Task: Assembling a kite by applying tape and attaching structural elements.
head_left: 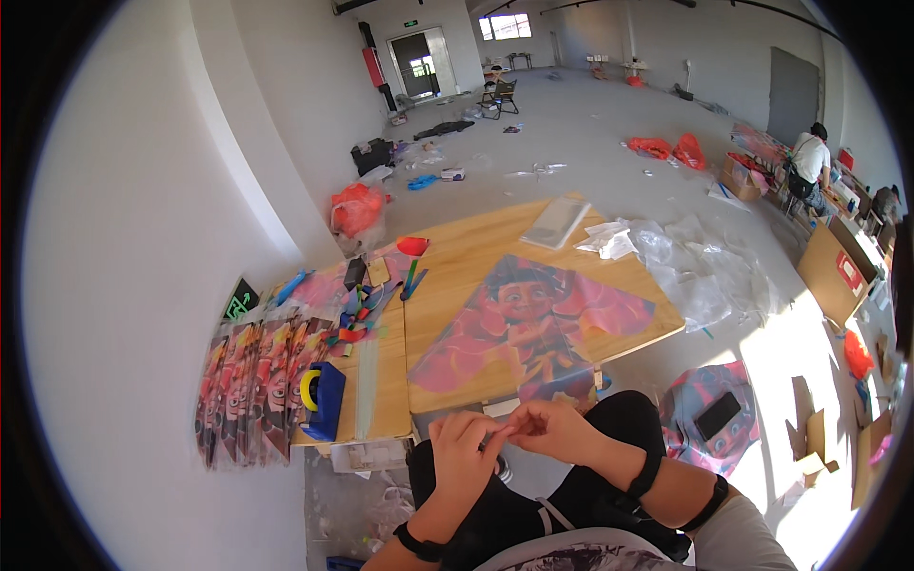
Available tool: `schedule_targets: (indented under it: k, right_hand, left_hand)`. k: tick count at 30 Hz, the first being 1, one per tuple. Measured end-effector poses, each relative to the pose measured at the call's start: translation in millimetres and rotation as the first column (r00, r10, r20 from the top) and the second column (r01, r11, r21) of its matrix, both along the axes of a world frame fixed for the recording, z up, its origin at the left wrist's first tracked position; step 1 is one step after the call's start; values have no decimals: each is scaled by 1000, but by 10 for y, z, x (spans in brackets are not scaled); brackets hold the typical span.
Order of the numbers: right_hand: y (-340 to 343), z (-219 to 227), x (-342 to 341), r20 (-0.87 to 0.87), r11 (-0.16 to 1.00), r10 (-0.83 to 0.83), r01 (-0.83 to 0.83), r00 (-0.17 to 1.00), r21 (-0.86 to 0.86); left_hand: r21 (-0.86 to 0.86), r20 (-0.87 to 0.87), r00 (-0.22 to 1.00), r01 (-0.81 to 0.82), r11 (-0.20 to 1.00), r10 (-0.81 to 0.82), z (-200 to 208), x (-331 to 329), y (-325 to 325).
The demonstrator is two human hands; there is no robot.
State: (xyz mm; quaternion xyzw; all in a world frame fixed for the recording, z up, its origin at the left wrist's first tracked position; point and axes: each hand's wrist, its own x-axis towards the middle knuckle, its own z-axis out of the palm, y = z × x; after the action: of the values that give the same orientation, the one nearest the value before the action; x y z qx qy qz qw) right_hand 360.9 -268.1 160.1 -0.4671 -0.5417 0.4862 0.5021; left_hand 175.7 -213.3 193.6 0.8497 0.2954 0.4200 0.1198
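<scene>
In the head view, the left hand (464, 449) and right hand (552, 430) meet, fingers drawn in narrow; whether they grip anything cannot be told. Just beyond them, the printed sheet (526, 319) lies on the table (457, 249); leftward stands a tape dispenser (328, 400).

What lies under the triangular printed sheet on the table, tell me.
The wooden tabletop lies under the printed sheet, showing around its sides. Anything else directly beneath the sheet is covered and cannot be seen.
</scene>
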Motion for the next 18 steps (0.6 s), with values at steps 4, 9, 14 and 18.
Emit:
schedule_targets:
  k: [4, 9, 14, 18]
  right_hand:
    - [23, -97, -61, -260, 989, -145, 143, 955, -27]
    - [186, -226, 110, -23, 981, -171, 168, 985, -96]
    - [385, -187, 128, -2, 978, -143, 141, 990, -151]
    - [613, -175, 147, 104, 985, -93, 107, 990, -133]
  left_hand:
    - [18, 58, 998, -29, 999, 27, 6, 43, 64]
    - [-237, 190, 981, 23, 971, 23, -39, 56, 363]
    - [-463, 303, 953, 127, 877, 22, -184, 65, 701]
    - [-567, 313, 948, 141, 812, 54, -255, 87, 901]
